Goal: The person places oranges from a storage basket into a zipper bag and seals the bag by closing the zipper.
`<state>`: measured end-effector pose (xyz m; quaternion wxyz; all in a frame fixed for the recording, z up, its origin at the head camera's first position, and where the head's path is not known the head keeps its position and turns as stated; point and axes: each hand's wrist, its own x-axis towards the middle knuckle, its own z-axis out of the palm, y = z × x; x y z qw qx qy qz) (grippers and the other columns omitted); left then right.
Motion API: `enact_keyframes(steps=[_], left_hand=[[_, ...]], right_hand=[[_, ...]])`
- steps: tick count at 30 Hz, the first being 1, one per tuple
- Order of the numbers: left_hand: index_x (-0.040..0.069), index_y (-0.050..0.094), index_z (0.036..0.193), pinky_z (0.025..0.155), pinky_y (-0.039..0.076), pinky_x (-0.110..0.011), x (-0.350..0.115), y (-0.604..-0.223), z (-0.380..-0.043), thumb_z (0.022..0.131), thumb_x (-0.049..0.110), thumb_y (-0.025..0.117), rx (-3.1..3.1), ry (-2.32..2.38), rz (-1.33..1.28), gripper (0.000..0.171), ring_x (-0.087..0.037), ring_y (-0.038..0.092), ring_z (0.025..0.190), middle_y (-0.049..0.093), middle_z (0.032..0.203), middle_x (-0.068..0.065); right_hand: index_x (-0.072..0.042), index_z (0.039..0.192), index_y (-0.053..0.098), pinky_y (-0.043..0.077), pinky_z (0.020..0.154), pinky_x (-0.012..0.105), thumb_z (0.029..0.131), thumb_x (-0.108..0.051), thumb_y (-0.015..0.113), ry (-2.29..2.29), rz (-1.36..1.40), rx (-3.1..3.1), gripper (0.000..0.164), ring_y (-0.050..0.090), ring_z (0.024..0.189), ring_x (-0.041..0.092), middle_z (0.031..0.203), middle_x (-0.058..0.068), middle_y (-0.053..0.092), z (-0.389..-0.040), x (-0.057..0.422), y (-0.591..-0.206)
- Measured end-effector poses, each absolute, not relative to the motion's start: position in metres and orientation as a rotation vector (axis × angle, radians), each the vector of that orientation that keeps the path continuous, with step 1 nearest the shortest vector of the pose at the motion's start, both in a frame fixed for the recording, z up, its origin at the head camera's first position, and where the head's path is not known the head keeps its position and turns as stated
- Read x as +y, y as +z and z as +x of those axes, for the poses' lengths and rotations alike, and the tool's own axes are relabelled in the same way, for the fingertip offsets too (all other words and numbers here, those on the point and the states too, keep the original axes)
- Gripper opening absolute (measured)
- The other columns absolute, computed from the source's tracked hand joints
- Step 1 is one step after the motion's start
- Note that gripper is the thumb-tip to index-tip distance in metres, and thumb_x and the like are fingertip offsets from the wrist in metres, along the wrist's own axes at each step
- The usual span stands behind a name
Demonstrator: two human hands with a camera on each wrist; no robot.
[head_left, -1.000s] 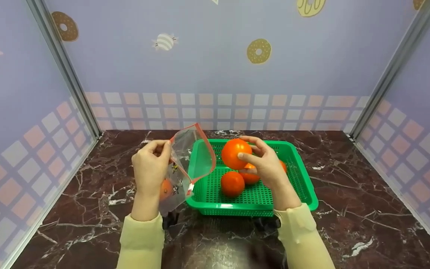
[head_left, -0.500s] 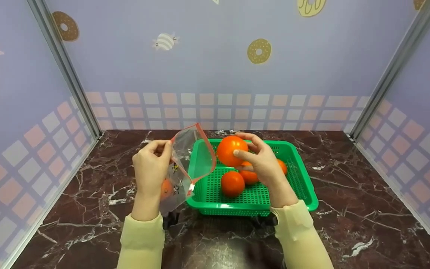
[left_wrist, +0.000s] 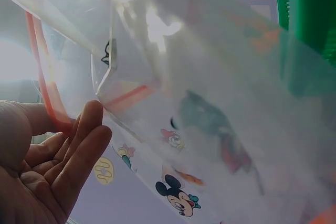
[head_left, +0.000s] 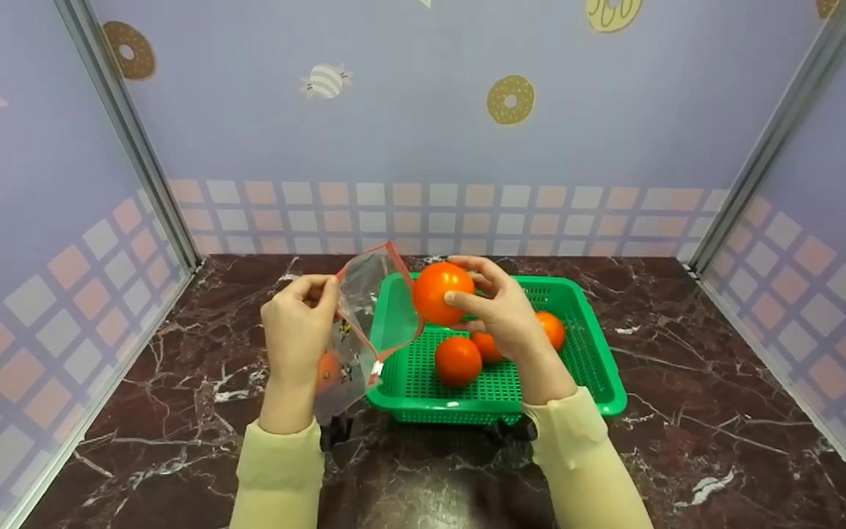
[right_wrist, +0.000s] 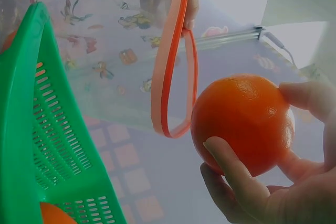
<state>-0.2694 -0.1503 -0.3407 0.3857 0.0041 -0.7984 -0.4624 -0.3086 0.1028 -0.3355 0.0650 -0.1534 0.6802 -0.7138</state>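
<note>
My left hand (head_left: 298,323) pinches the edge of a clear zip bag (head_left: 375,297) by its red-orange rim, and the mouth gapes toward the right. Cartoon figures are printed on the bag, plain in the left wrist view. Low in the bag an orange (head_left: 328,371) shows through the plastic, partly behind my wrist. My right hand (head_left: 507,308) grips another orange (head_left: 443,292) between thumb and fingers, right at the bag's rim in the head view. In the right wrist view this held orange (right_wrist: 241,124) stands beside the looped red rim (right_wrist: 169,77).
Under the right hand a green plastic basket (head_left: 460,405) sits on the dark marbled table (head_left: 423,477). Inside it lie several oranges, one at the front (head_left: 457,361) and one at the right (head_left: 551,330). Patterned walls (head_left: 423,132) enclose the table at the back and sides.
My right hand has carried its orange left and slightly up, from over the basket to the bag's mouth. The left hand and bag have stayed almost still.
</note>
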Motion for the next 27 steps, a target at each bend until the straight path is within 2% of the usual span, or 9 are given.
enact_keyframes(steps=[5,10,15,22,27], left_hand=[[0.003,0.08,0.092,0.047,0.039,-0.014,-0.151,-0.34,-0.269,0.097,0.013,0.07,-2.036,-1.178,0.007,0.015,-0.015,0.065,0.053,0.074,0.067,-0.009],[0.003,0.08,0.092,0.047,0.039,-0.013,-0.15,-0.34,-0.269,0.096,0.013,0.07,-2.038,-1.169,0.01,0.015,-0.013,0.064,0.053,0.074,0.067,-0.009],[0.003,0.08,0.091,0.048,0.04,-0.013,-0.151,-0.34,-0.269,0.096,0.013,0.071,-2.029,-1.171,0.007,0.015,-0.012,0.063,0.052,0.073,0.066,-0.008],[0.002,0.08,0.092,0.05,0.042,-0.013,-0.151,-0.34,-0.268,0.097,0.014,0.071,-2.035,-1.169,0.009,0.015,-0.013,0.064,0.054,0.074,0.068,-0.009],[0.002,0.08,0.092,0.049,0.043,-0.013,-0.151,-0.34,-0.268,0.096,0.013,0.071,-2.032,-1.186,0.003,0.015,-0.014,0.064,0.053,0.074,0.067,-0.009]], right_hand=[[-0.016,0.143,0.056,0.063,0.083,0.047,0.092,-0.011,0.073,-2.128,-0.494,2.061,0.054,0.066,0.115,0.032,0.137,0.015,0.058,-0.308,0.096,-0.334],[-0.013,0.146,0.054,0.063,0.084,0.046,0.092,-0.011,0.073,-2.107,-0.522,2.059,0.057,0.065,0.116,0.032,0.138,0.014,0.058,-0.306,0.088,-0.33],[-0.015,0.145,0.055,0.063,0.085,0.046,0.092,-0.013,0.074,-2.048,-0.551,2.093,0.057,0.065,0.118,0.031,0.14,0.012,0.058,-0.305,0.078,-0.324],[-0.022,0.14,0.059,0.063,0.082,0.043,0.091,-0.016,0.076,-1.933,-0.562,2.185,0.053,0.066,0.117,0.03,0.14,0.011,0.059,-0.305,0.066,-0.323],[-0.02,0.143,0.057,0.062,0.08,0.039,0.09,-0.015,0.077,-1.886,-0.593,2.204,0.056,0.065,0.118,0.03,0.141,0.011,0.057,-0.304,0.058,-0.323]])
